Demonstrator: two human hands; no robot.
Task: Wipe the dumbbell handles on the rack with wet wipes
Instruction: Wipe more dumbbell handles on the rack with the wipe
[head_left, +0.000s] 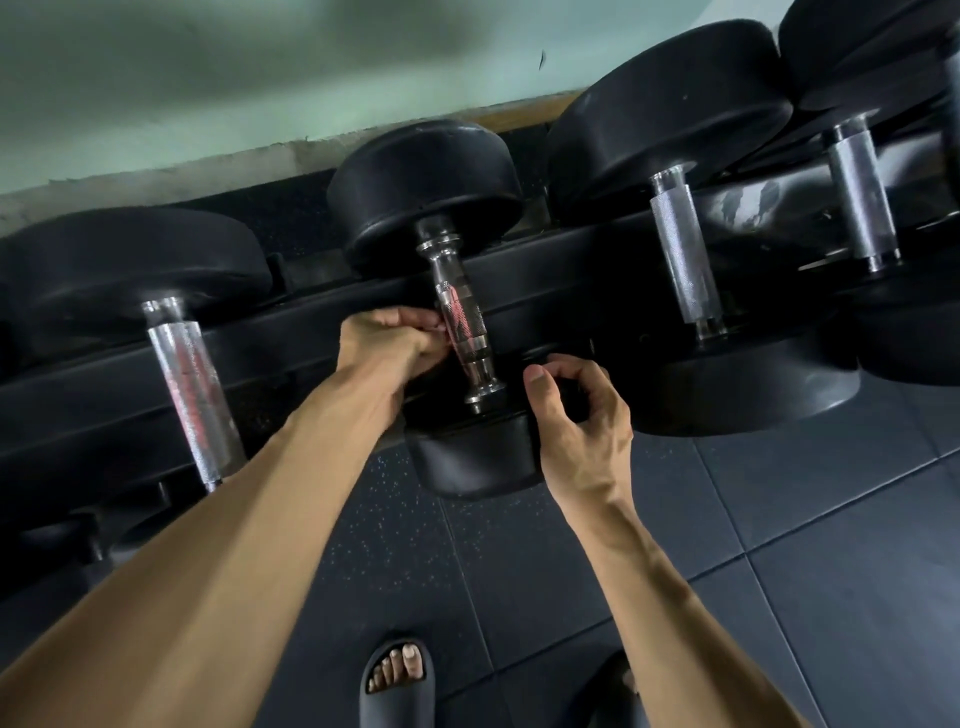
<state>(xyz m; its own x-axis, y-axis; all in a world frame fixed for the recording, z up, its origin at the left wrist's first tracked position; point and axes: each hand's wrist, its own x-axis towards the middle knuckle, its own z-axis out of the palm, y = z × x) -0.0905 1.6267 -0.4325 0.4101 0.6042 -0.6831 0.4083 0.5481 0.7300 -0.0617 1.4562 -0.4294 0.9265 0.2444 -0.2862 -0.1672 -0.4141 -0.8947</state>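
Observation:
The middle dumbbell lies on the black rack (545, 270), its chrome handle (460, 322) running between two black heads. My left hand (389, 340) sits against the left side of that handle. Its fingers are curled and pinch a small pale scrap (439, 328), seemingly a wet wipe, mostly hidden in the fist. My right hand (576, 415) hovers just right of the dumbbell's near head (467, 462). The fingers and thumb are loosely curled and nothing shows in them.
More dumbbells lie on the rack: one on the left (192, 395) and two on the right (685, 254) (862, 197). A green wall (260, 78) rises behind. Dark rubber floor tiles (779, 519) lie below, with my sandalled foot (397, 680) on them.

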